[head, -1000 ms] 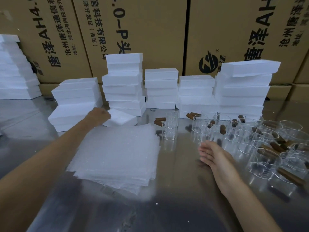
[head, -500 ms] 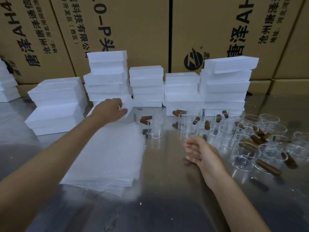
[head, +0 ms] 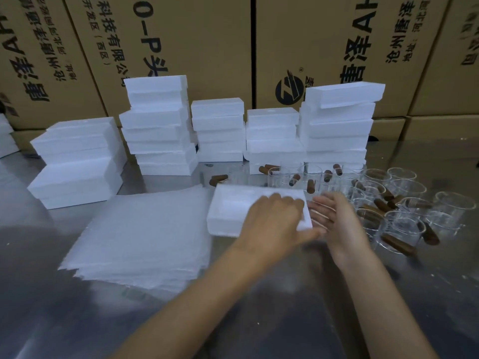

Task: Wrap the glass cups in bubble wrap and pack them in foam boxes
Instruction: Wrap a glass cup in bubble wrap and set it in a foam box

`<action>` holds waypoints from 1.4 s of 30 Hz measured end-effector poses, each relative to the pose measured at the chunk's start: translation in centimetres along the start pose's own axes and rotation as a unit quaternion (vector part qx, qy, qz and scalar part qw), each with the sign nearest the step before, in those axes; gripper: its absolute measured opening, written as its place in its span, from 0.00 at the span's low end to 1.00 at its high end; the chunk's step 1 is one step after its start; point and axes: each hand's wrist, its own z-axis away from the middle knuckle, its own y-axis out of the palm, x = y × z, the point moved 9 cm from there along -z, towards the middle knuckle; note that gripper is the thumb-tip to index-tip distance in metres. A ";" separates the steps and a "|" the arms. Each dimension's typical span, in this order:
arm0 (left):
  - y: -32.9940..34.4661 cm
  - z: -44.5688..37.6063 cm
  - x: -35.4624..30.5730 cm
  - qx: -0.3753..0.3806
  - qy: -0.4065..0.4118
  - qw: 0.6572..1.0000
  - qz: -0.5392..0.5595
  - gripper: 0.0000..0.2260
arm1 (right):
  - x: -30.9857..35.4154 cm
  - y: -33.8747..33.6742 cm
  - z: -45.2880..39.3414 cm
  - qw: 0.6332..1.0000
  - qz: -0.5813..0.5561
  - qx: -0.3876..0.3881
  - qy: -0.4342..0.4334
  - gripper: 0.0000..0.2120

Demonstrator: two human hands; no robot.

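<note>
On the left of the steel tabletop (head: pixel 39 242) stands a low stack of white foam boxes (head: pixel 76 161), with taller stacks (head: pixel 159 125) ranged along the cardboard cartons (head: pixel 181 35) behind. In front of them lies a pile of bubble wrap sheets (head: pixel 140 234), flat and slightly fanned at its near edge. Just right of the pile, one foam box (head: pixel 233 206) sits with its open side up. The left hand (head: pixel 272 224) lies over the box's right end, its grip closed on that end: fingers curled over the top and thumb stretched along the near side. The right hand (head: pixel 337 218) is just beside that same end with fingers straight and relaxed, its grip holding nothing; whether it touches the box is unclear. Further right, many glass cups (head: pixel 404 203) with brown handles crowd together, some upright.
</note>
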 end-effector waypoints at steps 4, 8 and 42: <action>4.9 1.4 -0.6 0.084 -0.002 0.996 0.007 0.30 | 1.7 -2.1 -0.8 0.991 0.078 -0.076 -0.078 0.07; 5.6 1.4 0.6 0.065 0.006 0.998 -0.004 0.30 | 3.5 -2.6 -0.9 0.983 0.092 -0.079 -0.138 0.06; -2.6 6.8 20.9 0.100 -0.321 0.917 0.215 0.05 | 3.5 -9.1 6.4 0.771 0.573 -0.227 -0.158 0.15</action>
